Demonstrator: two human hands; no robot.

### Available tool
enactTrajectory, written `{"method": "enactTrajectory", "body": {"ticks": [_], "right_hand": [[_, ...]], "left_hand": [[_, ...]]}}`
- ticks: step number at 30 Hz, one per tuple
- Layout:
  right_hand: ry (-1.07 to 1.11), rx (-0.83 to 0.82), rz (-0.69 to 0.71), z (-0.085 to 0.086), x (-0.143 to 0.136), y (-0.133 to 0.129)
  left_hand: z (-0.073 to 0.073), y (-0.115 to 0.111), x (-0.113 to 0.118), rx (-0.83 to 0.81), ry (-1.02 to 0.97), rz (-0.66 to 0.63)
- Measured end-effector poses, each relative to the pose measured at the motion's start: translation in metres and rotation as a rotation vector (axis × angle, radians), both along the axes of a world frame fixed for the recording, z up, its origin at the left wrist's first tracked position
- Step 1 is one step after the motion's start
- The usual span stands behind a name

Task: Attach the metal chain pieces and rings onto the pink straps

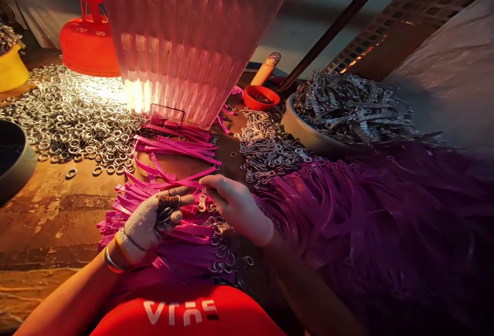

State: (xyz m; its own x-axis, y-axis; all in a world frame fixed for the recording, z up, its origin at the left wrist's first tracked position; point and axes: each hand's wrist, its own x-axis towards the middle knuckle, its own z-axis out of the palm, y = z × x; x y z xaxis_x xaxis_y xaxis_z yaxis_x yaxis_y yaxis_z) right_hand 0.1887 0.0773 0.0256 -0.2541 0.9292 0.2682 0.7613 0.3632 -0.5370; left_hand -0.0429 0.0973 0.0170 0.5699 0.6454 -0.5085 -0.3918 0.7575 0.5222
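Note:
My left hand, in a stained knit glove, is palm up with its fingers curled around several metal rings. Close to its right, my right hand wears a pale glove and pinches the end of a pink strap between thumb and fingertips. The strap runs left from that pinch, above the left fingertips. Beneath both hands lies a heap of pink straps, many with metal rings or clips at their right ends.
Loose metal rings cover the back left under a red lamp. A ribbed translucent sheet hangs ahead. Metal clips lie right of centre, by a red bowl and a full basin. Purple straps fill the right.

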Motion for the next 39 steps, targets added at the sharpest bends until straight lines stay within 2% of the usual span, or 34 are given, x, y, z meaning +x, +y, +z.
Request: {"method": "enactTrajectory", "body": {"ticks": [4,7,9,12,14,17,20,23,26,29,32,35,37,39], "right_hand": [[-0.356,0.079,0.176,0.024,-0.042,0.001],[-0.517,0.098,0.337,0.026,-0.055,0.004],[-0.559,0.116,0.378,0.022,-0.058,0.003],[-0.526,0.112,0.281,0.016,-0.055,-0.003],[-0.432,0.053,0.178,0.015,-0.052,-0.007],[-0.234,-0.124,0.118,0.021,-0.05,-0.012],[-0.097,-0.291,0.078,0.029,-0.05,-0.015],[0.047,-0.35,0.14,0.031,-0.046,-0.015],[0.16,-0.231,0.262,0.023,-0.037,-0.012],[0.13,-0.093,0.335,0.012,-0.032,-0.007],[0.04,-0.017,0.426,0.006,-0.036,-0.008],[-0.127,-0.005,0.322,0.008,-0.04,-0.012],[-0.252,-0.063,0.261,0.014,-0.04,-0.014],[-0.361,-0.149,0.259,0.021,-0.039,-0.014]], "left_hand": [[0.002,-0.005,0.002,0.1,0.051,-0.057],[-0.002,-0.008,0.001,0.156,0.087,-0.065],[-0.008,-0.009,-0.002,0.21,0.105,-0.111],[-0.014,-0.011,-0.01,0.312,0.172,-0.182],[-0.013,-0.013,-0.013,0.398,0.278,-0.177],[-0.004,-0.017,-0.012,0.509,0.392,-0.147],[0.001,-0.019,-0.009,0.555,0.395,-0.138],[0.0,-0.017,-0.01,0.53,0.376,-0.165],[-0.004,-0.015,-0.011,0.488,0.361,-0.241],[-0.01,-0.013,-0.009,0.473,0.316,-0.304],[-0.018,-0.013,-0.006,0.457,0.307,-0.292],[-0.022,-0.016,-0.005,0.435,0.347,-0.274],[-0.017,-0.019,-0.005,0.436,0.377,-0.249],[-0.009,-0.022,-0.006,0.469,0.414,-0.244]]}}
